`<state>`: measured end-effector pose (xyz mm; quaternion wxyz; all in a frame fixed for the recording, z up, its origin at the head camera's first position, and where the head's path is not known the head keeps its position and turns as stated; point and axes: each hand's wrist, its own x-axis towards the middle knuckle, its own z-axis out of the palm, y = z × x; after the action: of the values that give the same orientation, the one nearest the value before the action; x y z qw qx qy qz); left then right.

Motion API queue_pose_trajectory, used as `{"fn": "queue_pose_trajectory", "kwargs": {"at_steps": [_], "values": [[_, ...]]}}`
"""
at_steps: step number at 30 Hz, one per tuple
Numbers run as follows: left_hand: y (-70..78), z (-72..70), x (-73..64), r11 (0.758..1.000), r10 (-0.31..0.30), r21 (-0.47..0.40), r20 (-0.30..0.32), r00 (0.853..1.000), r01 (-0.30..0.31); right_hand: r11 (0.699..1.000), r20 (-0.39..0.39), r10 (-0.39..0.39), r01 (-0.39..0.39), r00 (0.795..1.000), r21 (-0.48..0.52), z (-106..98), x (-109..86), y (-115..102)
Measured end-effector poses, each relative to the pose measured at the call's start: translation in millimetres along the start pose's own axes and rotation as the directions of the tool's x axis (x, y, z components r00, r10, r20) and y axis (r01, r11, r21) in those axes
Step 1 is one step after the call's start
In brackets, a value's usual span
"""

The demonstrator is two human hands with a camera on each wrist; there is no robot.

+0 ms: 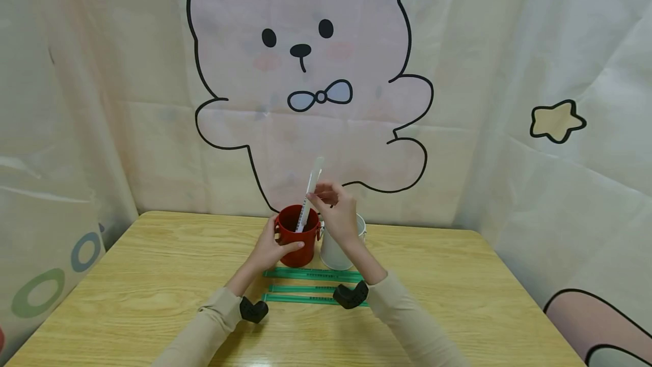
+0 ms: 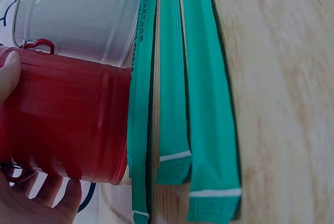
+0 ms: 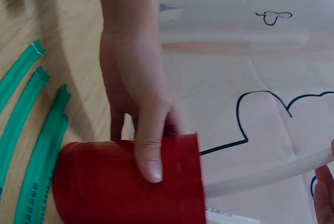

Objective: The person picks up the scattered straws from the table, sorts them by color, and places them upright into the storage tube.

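A small red bucket (image 1: pixel 294 252) stands upright on the table, and my left hand (image 1: pixel 267 249) grips it round its left side. In the right wrist view my left thumb (image 3: pixel 151 164) lies along the bucket's wall. Above its mouth my right hand (image 1: pixel 337 214) pinches a long, slim white packet (image 1: pixel 314 177) between thumb and fingers. The packet leans to the right, its lower end inside the bucket. Beside that lower end, a printed white packet (image 3: pixel 229 216) also sticks out of the mouth in the right wrist view. The bucket's bottom inside is hidden.
A white bucket (image 1: pixel 335 254) stands close to the right of the red one, partly behind my right forearm. Several long green packets (image 1: pixel 305 289) lie side by side in front of both buckets. A printed cloth backdrop (image 1: pixel 305 129) hangs behind the table (image 1: pixel 178 276).
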<state>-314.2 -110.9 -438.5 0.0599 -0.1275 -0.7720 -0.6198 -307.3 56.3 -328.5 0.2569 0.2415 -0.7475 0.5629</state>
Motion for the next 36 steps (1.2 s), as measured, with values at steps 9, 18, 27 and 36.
{"fn": "queue_pose_trajectory", "kwargs": {"at_steps": [9,18,27,36], "values": [[19.6,-0.9,-6.1,1.000,-0.013,-0.019,0.010,1.000,0.013,0.995,0.034,0.092,-0.094,0.995,0.040,9.5,-3.8,31.1],[-6.9,0.9,3.6,1.000,-0.001,0.006,-0.004,1.000,0.001,0.986,0.074,0.164,-0.165,0.984,0.002,16.7,-7.7,43.4],[-8.7,1.4,5.1,1.000,0.002,0.024,-0.010,1.000,-0.002,0.980,0.079,0.188,-0.182,0.979,-0.080,20.0,-13.0,45.6],[-9.0,1.0,3.8,0.999,-0.005,0.040,-0.016,1.000,0.006,0.973,0.066,0.202,-0.193,0.977,-0.127,21.8,-16.0,46.1]]}}
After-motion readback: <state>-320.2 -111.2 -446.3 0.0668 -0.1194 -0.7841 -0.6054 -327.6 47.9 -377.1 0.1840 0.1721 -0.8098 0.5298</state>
